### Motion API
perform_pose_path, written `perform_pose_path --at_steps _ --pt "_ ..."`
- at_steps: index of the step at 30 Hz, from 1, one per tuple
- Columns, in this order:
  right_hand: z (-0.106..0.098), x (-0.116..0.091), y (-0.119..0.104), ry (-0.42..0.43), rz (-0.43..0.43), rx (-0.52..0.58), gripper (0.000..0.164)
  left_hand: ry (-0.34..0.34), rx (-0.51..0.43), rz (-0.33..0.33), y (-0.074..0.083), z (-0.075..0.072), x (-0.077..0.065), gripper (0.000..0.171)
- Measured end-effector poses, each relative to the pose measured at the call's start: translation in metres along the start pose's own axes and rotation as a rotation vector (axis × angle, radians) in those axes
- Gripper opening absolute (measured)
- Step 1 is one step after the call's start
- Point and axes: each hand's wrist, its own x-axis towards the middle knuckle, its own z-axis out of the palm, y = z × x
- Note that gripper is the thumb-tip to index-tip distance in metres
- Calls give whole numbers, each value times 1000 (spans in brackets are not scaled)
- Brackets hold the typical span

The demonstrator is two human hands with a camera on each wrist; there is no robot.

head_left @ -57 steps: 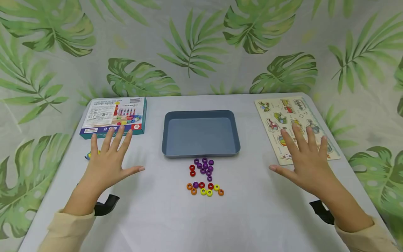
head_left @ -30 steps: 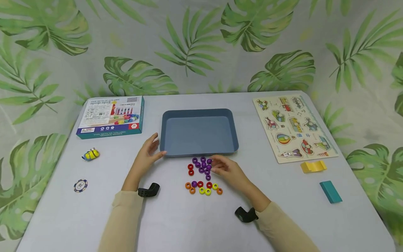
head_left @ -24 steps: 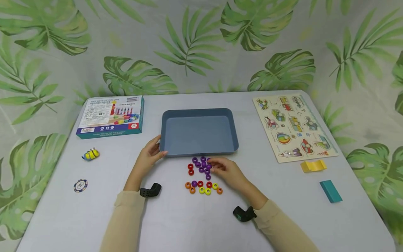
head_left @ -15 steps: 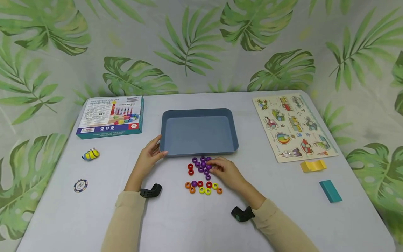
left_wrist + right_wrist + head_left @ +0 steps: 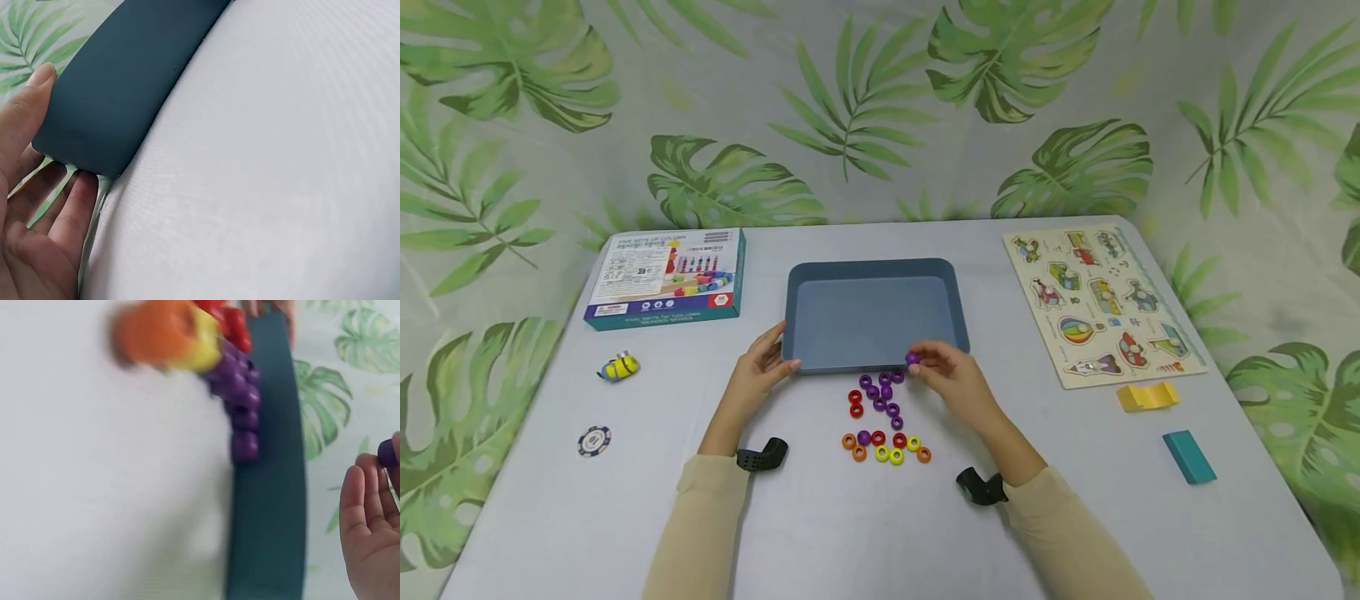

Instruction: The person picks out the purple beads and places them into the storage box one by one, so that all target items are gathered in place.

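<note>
My right hand (image 5: pixel 961 382) pinches a purple bead (image 5: pixel 912 358) between thumb and fingertips, over the front edge of the blue-grey tray (image 5: pixel 880 312). In the right wrist view the same purple bead (image 5: pixel 386 454) shows at the fingertips. At the tray's front left corner my left hand (image 5: pixel 750 385) holds on, thumb by the front and the other fingers along the left end. The left wrist view has the thumb and fingers of the left hand (image 5: pixel 37 200) on that corner. Loose purple beads (image 5: pixel 880 404) lie right in front of the tray, with two red beads (image 5: pixel 856 411) beside them.
Orange, yellow, red and purple beads (image 5: pixel 897 457) lie nearer me. To the left are a boxed toy (image 5: pixel 662 279), a yellow-and-blue toy fish (image 5: pixel 618 367) and a poker chip (image 5: pixel 594 441). A picture puzzle board (image 5: pixel 1105 304), yellow block (image 5: pixel 1148 397) and teal block (image 5: pixel 1190 457) lie right.
Both hands came in from the sides, spread fingers closing in. The left took the tray's corner; the right reached the purple beads, picked one and raised it toward the tray.
</note>
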Motion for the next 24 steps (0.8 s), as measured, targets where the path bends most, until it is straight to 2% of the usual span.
perform_pose_path --at_steps 3,6,9,12,17,20,24 --pt "-6 19 -10 11 -53 46 25 1 -4 6 -1 0 0 63" --pt "-9 44 2 10 -63 49 26 0 -12 10 -2 0 1 63" --pt "-8 66 22 0 -19 -3 28 0 -15 13 -2 0 1 63" --pt "-7 82 41 -28 62 -90 27 4 -11 13 -2 0 1 63" --pt "-5 95 56 -66 177 -247 23 9 -9 11 -2 0 0 62" --pt "-5 98 58 -92 191 -302 24 8 -17 7 -2 0 0 62" --pt "-5 98 59 -119 199 -314 24 4 -26 8 -2 1 0 62"
